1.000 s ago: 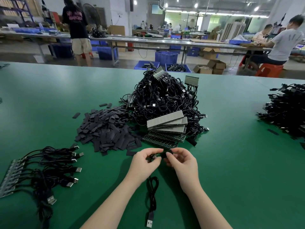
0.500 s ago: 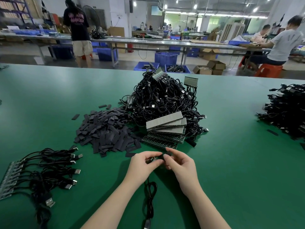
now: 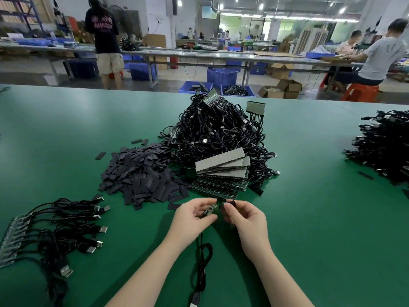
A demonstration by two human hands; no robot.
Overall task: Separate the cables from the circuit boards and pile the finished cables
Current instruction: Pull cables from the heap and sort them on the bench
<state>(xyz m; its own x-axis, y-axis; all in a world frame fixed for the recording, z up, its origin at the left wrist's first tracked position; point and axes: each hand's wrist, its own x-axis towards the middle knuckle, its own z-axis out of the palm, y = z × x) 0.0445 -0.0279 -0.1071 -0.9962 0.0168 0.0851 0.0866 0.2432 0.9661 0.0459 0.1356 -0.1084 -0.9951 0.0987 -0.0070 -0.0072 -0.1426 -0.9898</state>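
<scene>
Left hand (image 3: 192, 216) pinches a small circuit board (image 3: 210, 209) between thumb and curled fingers, its long axis slanting up and away toward the right hand (image 3: 244, 216). That one nips a short black sleeve (image 3: 230, 204) at its fingertips, just beside the board's far end. The board's cable (image 3: 202, 264) trails back between the forearms, USB plug nearest the person. Just beyond the hands, stacked boards (image 3: 221, 173) lean against a heap of cables (image 3: 219, 131); left of them, loose black sleeves (image 3: 141, 176).
</scene>
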